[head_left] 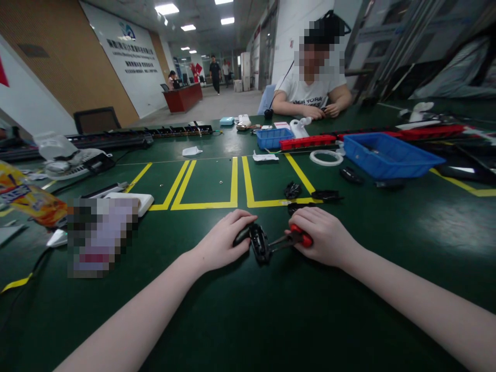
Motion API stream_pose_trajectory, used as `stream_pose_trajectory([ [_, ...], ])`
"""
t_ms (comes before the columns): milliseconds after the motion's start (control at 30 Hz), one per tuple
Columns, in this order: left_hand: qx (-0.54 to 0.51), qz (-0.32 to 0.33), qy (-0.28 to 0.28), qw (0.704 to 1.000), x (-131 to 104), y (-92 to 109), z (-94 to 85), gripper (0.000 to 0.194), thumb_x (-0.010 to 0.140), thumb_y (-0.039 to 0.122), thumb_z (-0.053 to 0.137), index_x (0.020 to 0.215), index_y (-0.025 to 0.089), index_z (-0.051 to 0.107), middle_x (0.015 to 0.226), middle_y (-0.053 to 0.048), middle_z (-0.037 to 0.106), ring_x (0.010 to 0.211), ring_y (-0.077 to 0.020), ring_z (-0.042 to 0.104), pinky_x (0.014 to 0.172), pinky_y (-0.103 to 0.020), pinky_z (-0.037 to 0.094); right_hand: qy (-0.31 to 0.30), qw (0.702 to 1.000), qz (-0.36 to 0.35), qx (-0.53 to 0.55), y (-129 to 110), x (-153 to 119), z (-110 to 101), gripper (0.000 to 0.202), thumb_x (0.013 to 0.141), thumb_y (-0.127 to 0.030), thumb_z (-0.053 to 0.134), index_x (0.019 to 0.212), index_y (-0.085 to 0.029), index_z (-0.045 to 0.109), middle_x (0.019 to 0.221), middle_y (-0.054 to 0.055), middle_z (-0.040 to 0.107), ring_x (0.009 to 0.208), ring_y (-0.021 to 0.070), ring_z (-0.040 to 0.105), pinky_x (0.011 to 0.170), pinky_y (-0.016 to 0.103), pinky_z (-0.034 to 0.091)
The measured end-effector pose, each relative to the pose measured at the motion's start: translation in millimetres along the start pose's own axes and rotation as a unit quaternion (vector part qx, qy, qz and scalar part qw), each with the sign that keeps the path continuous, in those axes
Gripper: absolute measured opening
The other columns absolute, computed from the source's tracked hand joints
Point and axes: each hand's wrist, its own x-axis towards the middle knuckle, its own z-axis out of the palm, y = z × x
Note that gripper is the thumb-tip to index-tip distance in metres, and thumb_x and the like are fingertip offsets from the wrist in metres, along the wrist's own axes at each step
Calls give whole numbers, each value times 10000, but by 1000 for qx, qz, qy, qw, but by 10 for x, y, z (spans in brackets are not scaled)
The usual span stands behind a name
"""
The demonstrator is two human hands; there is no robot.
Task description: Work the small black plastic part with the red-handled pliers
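Note:
My left hand [225, 240] grips a black plastic part [259, 244] at its left side, thumb and fingers closed on it just above the green table. From the right, my right hand [323, 232] is wrapped round red-handled pliers [289, 240]. The metal jaws of the pliers reach the right side of the black part; whether they pinch it I cannot tell. Beyond my right hand lie more black plastic pieces [292, 190], one of them partly hidden behind the fingers.
Blue bins [387, 160] and a white ring [326, 158] stand at the back right. Yellow tape [205, 205] marks boxes on the green table [248, 320]. A phone-like object [106, 235] and a snack bag [29, 194] lie left. Across the table sits a person [313, 93].

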Motion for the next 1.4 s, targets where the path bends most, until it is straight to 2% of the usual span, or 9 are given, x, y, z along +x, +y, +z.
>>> stream_pose_trajectory([
  [133,-29,-28,39,998,-5,-26,5,407,946,163,480,1341,236,538,1320,-82,565,1148,-226,604,982,-385,523,0,1000,6,-5,-8,2,-5,89,811,-254,615,871,-189,604,885,88,674,828,237,621,756,376,508],
  [233,-27,-84,77,993,-23,15,19,332,983,311,485,1292,225,570,1235,-74,598,1001,-224,643,826,-365,549,1,1000,10,-12,-23,13,-24,87,797,-242,620,861,-187,600,872,89,673,817,237,626,746,372,511],
  [433,99,-62,26,993,-6,243,190,712,812,598,687,1372,196,507,1249,-105,586,1113,-328,557,935,-490,495,7,1000,6,-20,-71,44,-99,197,759,-235,644,939,-159,626,908,111,692,850,257,648,754,384,529],
  [533,109,-44,13,993,27,262,229,475,877,482,654,1258,207,580,1172,-86,599,1049,-288,579,884,-443,514,19,1000,0,-25,-84,46,-115,187,796,-233,617,963,-152,641,908,119,697,843,253,649,743,384,531],
  [667,31,-47,7,998,39,204,188,228,893,315,650,1099,219,632,1044,-42,613,935,-218,612,780,-337,525,41,998,-10,-42,-74,42,-95,96,863,-221,569,896,-168,642,866,100,691,811,223,640,734,360,522],
  [967,-9,-1,-30,1000,13,290,139,173,891,353,638,980,205,630,893,-11,653,758,-174,620,652,-273,471,47,991,-19,-127,-109,189,-271,100,884,-240,555,884,-180,636,869,100,698,837,242,632,783,378,501],
  [1100,-15,-15,-56,998,3,309,127,331,861,469,663,1053,202,634,850,-11,684,714,-179,624,627,-275,450,26,984,-17,-175,-170,207,-376,116,884,-243,532,816,-184,606,821,99,671,830,250,611,778,371,473],
  [1267,-37,-9,-61,997,-6,309,99,211,854,381,647,932,186,630,820,3,661,678,-151,587,588,-252,414,-8,991,14,-136,-205,64,-387,75,840,-238,548,868,-178,583,880,115,666,862,273,618,788,404,474],
  [1400,-49,-20,-56,997,8,300,100,196,852,333,640,965,173,649,874,-10,666,734,-161,595,635,-271,441,-48,993,59,-96,-154,-174,-375,177,862,-358,568,928,-194,563,909,103,648,836,268,612,724,404,487],
])
